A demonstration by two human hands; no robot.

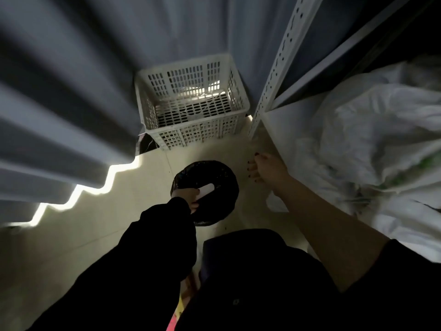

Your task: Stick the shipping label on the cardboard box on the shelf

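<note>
Nearest the camera, the left hand [188, 195], in a dark sleeve, pinches a small pale strip [206, 188] between thumb and fingers. It hangs over a round bin lined with a black bag [214, 177] on the pale floor [95, 223]. The strip may be label backing or the shipping label itself; it is too small and dim to tell which.

To the right, the right hand [265, 169] reaches forward with the forearm bare. Its fingers are spread and hold nothing. They sit just beside the front edge of the white shelf [286, 123], near the foot of its perforated metal upright [279, 65].

On that shelf lie crumpled white plastic bags [372, 130]. No cardboard box shows anywhere in view, so the task's target is either hidden behind the bags or outside the frame.

Farther off, a white plastic slatted basket [191, 103] stands on the floor against grey curtains [59, 91], and it looks empty.

My reading is that the sticking itself is not under way. The person seems to be at the bin, either discarding peeled backing or handling the strip over it. If the strip is waste, the next move is to let it drop into the bin. After that, the head must turn toward the shelf so the box comes into view, and the free right hand can steady it while the label is pressed flat.
</note>
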